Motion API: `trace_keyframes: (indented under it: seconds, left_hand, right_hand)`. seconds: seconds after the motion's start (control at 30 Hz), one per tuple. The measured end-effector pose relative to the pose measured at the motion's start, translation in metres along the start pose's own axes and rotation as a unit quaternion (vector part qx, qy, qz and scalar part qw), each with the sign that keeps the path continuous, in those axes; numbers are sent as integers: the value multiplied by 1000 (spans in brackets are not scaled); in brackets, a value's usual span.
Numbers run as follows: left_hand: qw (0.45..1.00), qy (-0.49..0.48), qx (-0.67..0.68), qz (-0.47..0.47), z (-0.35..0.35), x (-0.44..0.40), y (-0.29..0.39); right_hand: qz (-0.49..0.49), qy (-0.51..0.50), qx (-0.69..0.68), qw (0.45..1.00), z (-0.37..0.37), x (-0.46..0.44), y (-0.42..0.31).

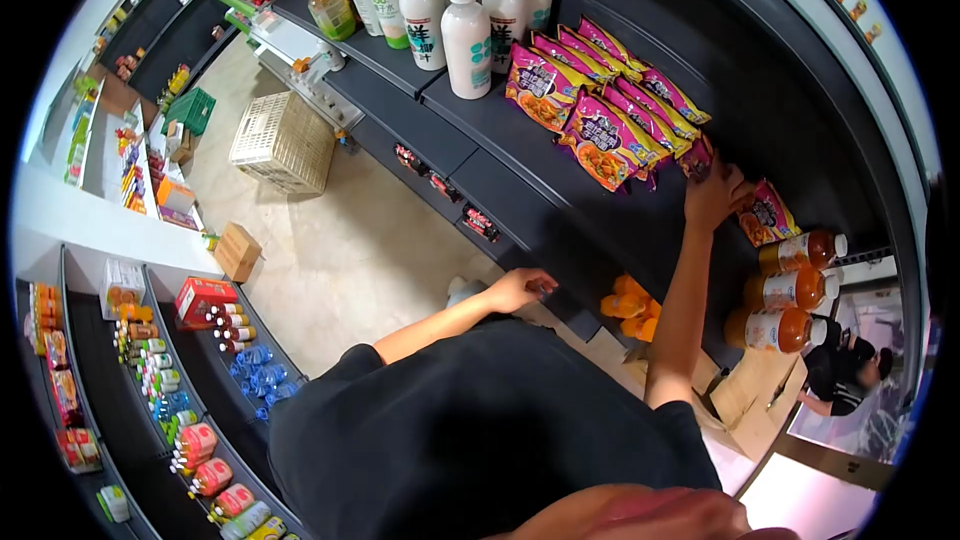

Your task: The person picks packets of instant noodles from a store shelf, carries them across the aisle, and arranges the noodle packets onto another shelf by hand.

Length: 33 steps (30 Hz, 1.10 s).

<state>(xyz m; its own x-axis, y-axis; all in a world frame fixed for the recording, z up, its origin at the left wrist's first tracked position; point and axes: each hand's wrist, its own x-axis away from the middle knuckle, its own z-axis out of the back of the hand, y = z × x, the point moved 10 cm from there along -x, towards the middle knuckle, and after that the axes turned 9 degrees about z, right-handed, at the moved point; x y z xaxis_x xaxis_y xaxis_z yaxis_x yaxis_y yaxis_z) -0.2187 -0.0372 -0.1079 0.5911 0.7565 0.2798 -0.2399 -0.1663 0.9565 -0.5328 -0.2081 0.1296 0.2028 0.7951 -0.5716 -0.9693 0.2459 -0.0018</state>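
My right hand (712, 202) reaches onto the dark upper shelf, its fingers around the edge of a small pink snack packet (697, 157) at the end of a row. Several pink and yellow snack packets (612, 140) lie overlapping just left of it. One more pink packet (767, 215) lies apart, to the right of my fingers. Below the shelf's front edge, my left hand (520, 290) hangs in front of my body with loosely bent fingers and nothing visible in it.
White bottles (467, 45) stand left of the packets; orange-brown bottles (770, 330) are to the right. Orange items (630, 308) sit lower down, near an open cardboard box (755, 395). A cream crate (283, 145) stands on the floor. Another person (845, 370) appears at far right.
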Motion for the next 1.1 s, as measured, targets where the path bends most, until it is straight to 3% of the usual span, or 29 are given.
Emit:
trace_keyframes:
  seconds: [0.13,0.17,0.27,0.33,0.4,0.47,0.57,0.63,0.7,0.9,1.03,1.07,1.1]
  left_hand:
    - [994,24,68,-87,2,-21,48]
    - [994,30,36,-100,3,-26,72]
    - [984,48,-54,-162,14,-43,155]
    - [965,66,-97,-234,18,-57,195]
    - [960,125,-146,-202,32,-74,214]
    - [963,139,-173,-150,34,-89,213]
    - [913,179,-269,-249,16,-80,234]
    - [904,177,-315,-229,8,-80,226]
    - [903,211,-285,-244,12,-75,221]
    - [889,137,-270,-343,6,-54,206]
    - [893,29,-162,-418,17,-38,205]
    - [879,57,-125,-456,26,-25,213]
    - [906,25,-77,-416,32,-26,207]
  right_hand:
    - [54,66,-78,993,7,28,10]
    - [61,81,-94,990,13,34,14]
    - [-13,-14,-74,997,17,55,18]
    - [-11,8,-101,995,28,66,16]
    - [11,31,-130,991,35,79,17]
    - [49,55,-164,984,40,97,15]
    - [98,113,-228,962,63,136,-6]
    - [132,127,-245,952,72,159,-16]
    - [158,143,-257,943,81,177,-23]
    - [191,205,-244,928,125,219,-48]
    - [231,246,-259,905,164,219,-78]
    - [280,258,-214,899,169,220,-90]
    - [258,253,-244,900,167,217,-92]
